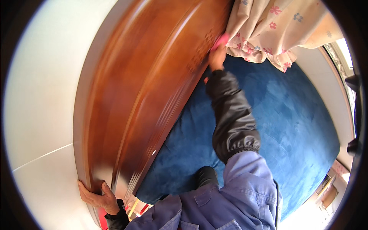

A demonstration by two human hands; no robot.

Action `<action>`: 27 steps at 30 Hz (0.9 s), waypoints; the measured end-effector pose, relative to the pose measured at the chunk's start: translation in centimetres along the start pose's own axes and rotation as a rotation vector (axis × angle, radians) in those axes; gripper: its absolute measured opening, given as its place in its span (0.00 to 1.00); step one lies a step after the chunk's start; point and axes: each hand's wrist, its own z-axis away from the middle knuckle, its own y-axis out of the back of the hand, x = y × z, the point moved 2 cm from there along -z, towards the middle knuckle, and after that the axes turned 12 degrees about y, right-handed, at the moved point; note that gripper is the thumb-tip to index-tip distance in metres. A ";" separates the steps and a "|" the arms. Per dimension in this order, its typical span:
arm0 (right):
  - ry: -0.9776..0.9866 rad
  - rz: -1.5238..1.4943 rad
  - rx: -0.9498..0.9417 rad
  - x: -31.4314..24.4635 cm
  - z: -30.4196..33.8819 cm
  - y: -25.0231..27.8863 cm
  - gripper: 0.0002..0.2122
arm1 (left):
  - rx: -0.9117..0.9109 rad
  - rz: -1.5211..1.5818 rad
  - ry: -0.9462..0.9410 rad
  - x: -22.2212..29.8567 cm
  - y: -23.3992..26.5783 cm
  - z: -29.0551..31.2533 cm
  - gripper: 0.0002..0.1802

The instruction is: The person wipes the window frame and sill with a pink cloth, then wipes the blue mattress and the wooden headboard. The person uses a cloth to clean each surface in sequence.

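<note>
A long, glossy brown wooden headboard [153,73] runs diagonally from the lower left to the top, with carved ridges and a carved pattern near its far end. My right hand [217,57] reaches out to that far end and presses a pink cloth [220,41] against its edge, fingers closed over the cloth. Down at the near end, my left hand [101,197] grips the headboard's edge, its thumb on the face and its fingers over the outer side. Dark sleeve covers wrap both of my forearms.
A blue plush bed surface [291,111] spreads to the right of the headboard, with my dark-clad leg [207,177] against it. A floral curtain [264,27] hangs beside my right hand. A pale wall [46,96] stands to the left; a window [345,57] is at the right.
</note>
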 end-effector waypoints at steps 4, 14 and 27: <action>-0.380 0.107 -0.643 -1.3 19.8 -1.8 0.15 | 0.012 0.012 -0.012 0.1 0.1 -0.2 0.40; -0.177 -0.281 -0.165 1.6 13.1 2.1 0.14 | 0.058 0.011 -0.010 0.2 -0.2 0.1 0.41; -0.387 -0.113 -0.717 -5.8 34.2 0.0 0.06 | 0.095 0.035 -0.038 0.3 -1.0 0.1 0.42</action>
